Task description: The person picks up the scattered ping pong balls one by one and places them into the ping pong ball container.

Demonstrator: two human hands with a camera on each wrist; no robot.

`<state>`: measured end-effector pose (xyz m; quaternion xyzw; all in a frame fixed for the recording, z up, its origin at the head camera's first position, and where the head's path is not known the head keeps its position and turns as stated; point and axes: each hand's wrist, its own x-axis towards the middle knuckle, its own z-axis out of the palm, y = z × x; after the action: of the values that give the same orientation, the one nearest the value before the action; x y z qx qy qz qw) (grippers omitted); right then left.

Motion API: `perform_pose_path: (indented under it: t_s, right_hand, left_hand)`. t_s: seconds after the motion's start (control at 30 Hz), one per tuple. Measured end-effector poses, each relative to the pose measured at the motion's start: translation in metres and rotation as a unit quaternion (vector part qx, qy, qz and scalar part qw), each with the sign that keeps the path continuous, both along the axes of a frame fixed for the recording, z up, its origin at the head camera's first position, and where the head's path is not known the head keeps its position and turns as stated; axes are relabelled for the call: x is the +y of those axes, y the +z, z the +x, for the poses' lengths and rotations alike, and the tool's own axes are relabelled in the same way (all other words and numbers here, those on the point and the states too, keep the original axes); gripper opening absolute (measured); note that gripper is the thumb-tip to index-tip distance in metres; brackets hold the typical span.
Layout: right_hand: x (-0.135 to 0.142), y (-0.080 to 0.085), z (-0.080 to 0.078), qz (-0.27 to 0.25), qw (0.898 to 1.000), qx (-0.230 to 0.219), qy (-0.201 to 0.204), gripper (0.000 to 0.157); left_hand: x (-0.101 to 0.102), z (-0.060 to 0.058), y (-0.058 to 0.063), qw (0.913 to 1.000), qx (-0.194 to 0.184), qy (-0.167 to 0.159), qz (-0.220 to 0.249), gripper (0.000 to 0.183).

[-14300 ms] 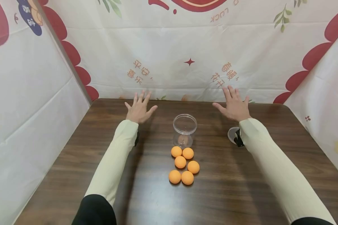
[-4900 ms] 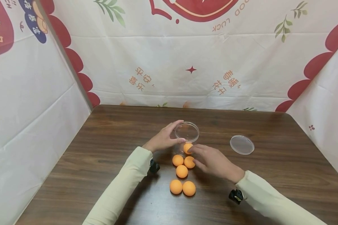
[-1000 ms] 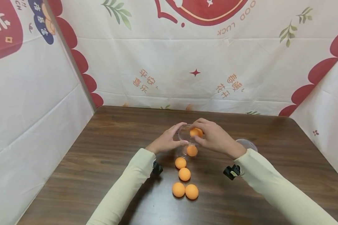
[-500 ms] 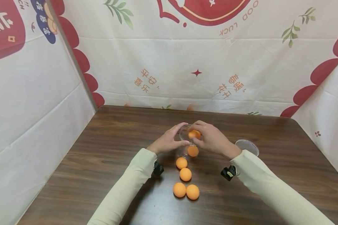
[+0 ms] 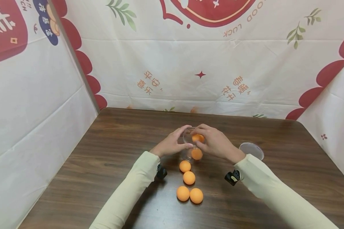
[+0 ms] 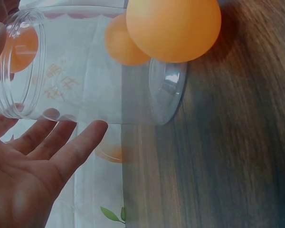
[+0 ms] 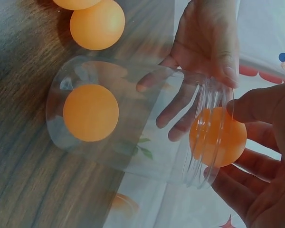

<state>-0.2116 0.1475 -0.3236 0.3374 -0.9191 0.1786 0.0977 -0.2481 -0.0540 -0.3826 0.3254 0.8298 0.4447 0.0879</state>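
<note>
- Right wrist view: clear jar [image 7: 142, 123] on the table [image 7: 33, 118] is gripped near its rim by the left hand [image 5: 169, 143], fingers spread.
- Orange ball [image 7: 221, 137] is pinched at its mouth by the right hand [image 5: 218, 142].
- Second ball [image 7: 91, 113] is seen inside.

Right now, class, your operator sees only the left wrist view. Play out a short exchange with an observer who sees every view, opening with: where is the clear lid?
Observer: In the head view, the clear lid lies on the table to the right of the jar, partly hidden by the right sleeve.

Operator: Thanks. How many balls are outside the jar, on the table?

Observer: Four orange balls, by the head view; two of them sit side by side, nearest the person.
</note>
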Motion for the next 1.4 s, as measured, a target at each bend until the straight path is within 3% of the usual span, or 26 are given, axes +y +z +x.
perform_pose_path:
  t_s: [0.67,0.97,1.4]
  right_hand:
    - [0.0021,-0.0039,-0.0003,-0.006,1.000,0.003,0.009,0.030]
    - [0.0035,-0.0052,-0.0007,-0.015,1.000,0.013,0.012,0.021]
    - [0.0053,-0.0010,0.0020,-0.015,1.000,0.014,0.023,0.023]
  left_hand:
    - [-0.0015,0.0022,-0.0001,0.9999,0.002,0.005,-0.012,0.076]
    - [-0.0007,0.0007,-0.0004,0.9999,0.009,-0.004,-0.004,0.073]
    - [-0.0007,0.0006,-0.0001,0.9996,0.026,-0.008,-0.005,0.070]
